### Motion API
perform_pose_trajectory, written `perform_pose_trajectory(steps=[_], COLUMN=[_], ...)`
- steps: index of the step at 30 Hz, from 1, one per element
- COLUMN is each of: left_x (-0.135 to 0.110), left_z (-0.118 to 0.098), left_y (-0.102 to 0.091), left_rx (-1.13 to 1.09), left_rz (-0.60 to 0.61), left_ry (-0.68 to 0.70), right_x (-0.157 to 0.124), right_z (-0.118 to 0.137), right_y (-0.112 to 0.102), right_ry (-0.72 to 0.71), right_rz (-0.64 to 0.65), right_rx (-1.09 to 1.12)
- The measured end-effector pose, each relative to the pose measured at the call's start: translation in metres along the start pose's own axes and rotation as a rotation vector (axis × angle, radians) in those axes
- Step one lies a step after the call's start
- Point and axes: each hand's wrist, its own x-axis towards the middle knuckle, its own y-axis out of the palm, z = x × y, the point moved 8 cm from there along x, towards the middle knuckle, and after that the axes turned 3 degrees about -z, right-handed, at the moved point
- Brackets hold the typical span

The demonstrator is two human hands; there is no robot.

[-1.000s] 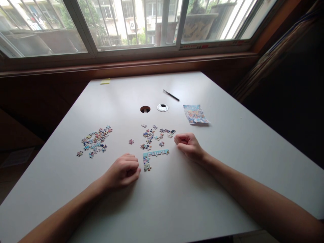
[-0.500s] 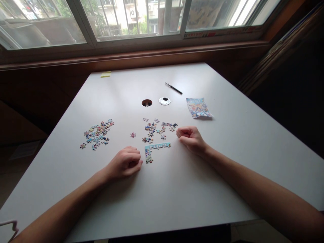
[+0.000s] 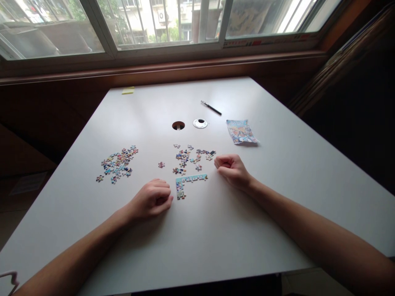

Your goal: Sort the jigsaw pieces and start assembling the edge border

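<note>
An L-shaped joined corner of a jigsaw puzzle (image 3: pixel 187 183) lies on the white table (image 3: pixel 216 238) between my hands. My left hand (image 3: pixel 152 201) rests curled on the table just left of it, fingers folded under. My right hand (image 3: pixel 232 169) lies in a loose fist just right of it; nothing shows in either hand. Loose pieces (image 3: pixel 191 158) are scattered right behind the corner. A single piece (image 3: pixel 161 165) sits apart to their left. A bigger heap of pieces (image 3: pixel 117 164) lies further left.
A puzzle picture leaflet (image 3: pixel 241 131) lies at the right rear. A black pen (image 3: pixel 211 107), a round cable hole (image 3: pixel 178 125) and its silver cap (image 3: pixel 200 123) sit behind the pieces. A yellow sticky pad (image 3: pixel 128 90) is at the far edge under the window.
The view tilted down slightly a second ago, so everything sits higher in the picture. Both hands stay curled in the same places beside the joined corner.
</note>
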Motion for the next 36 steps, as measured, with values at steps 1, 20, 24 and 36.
perform_pose_trajectory(steps=[1,20,24,36], left_x=[0.000,0.001,0.000,0.001], left_z=[0.000,-0.001,0.000,-0.001], left_y=[0.000,0.000,0.001,0.001], left_rx=[0.001,0.005,0.003,0.007], left_rz=[0.000,0.008,0.016,0.011], left_ry=[0.001,0.014,0.005,0.006], right_x=[0.000,0.000,0.000,0.001], right_z=[0.000,0.001,0.002,0.004], right_y=[0.000,0.000,0.000,-0.014], right_ry=[-0.002,-0.006,-0.003,0.006], right_rz=[0.000,-0.002,-0.005,-0.203], right_rx=[0.001,-0.003,-0.002,-0.129])
